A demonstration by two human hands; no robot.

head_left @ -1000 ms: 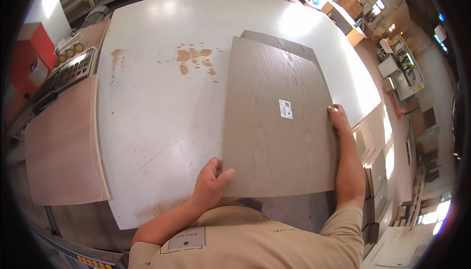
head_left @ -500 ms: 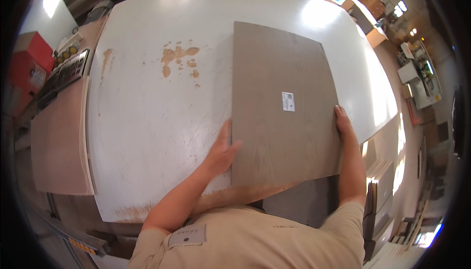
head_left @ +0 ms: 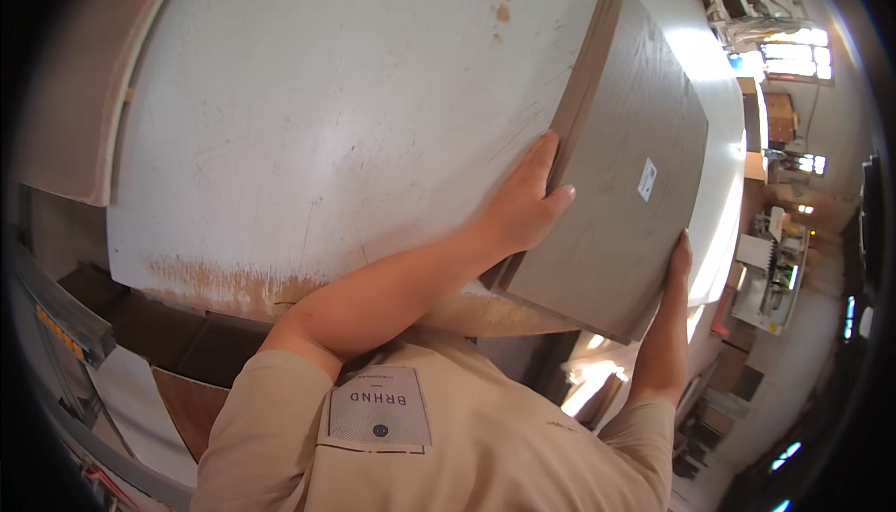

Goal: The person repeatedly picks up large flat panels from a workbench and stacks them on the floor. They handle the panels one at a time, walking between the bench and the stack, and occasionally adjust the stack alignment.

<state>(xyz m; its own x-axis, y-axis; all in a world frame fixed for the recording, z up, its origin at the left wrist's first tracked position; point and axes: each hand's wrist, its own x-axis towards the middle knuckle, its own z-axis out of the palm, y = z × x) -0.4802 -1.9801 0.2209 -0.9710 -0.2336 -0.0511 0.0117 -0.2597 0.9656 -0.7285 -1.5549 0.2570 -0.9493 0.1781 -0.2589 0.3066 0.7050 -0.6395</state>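
1. Stack of grey-brown, wood-grained rectangular panels [head_left: 616,209]: at the right part of the large white scuffed counter [head_left: 327,92].
2. Your left hand [head_left: 527,199]: uncurled, fingers straight against the panel edges facing counter centre.
3. Your right hand [head_left: 679,267]: at the edge toward counter's right border; grip unclear.

I have room over the tabletop [head_left: 308,120] left of the panel stack [head_left: 621,204]; the left hand [head_left: 525,202] blocks the stack's left side, the right hand [head_left: 679,262] its right.
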